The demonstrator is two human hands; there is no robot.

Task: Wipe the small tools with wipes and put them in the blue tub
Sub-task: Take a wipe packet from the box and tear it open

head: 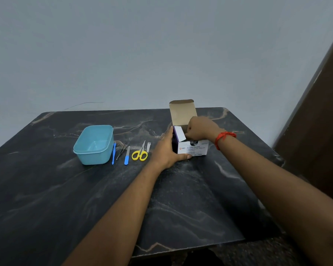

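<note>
An empty blue tub [94, 144] stands on the dark marble table [123, 189]. To its right lie several small tools in a row: a blue stick [113, 153], tweezers [122, 150], a blue-handled file [127, 155], yellow scissors [140, 153] and nail clippers [148, 146]. A box of alcohol swabs [192, 148] stands open with its lid flap up. My left hand [166, 148] grips the box's left side. My right hand [199, 127] reaches into the box's top, fingers pinched; what they hold is hidden.
A plain grey-blue wall rises behind the table. A dark brown panel [319, 121] stands at the right. A red thread is tied around my right wrist [224, 138].
</note>
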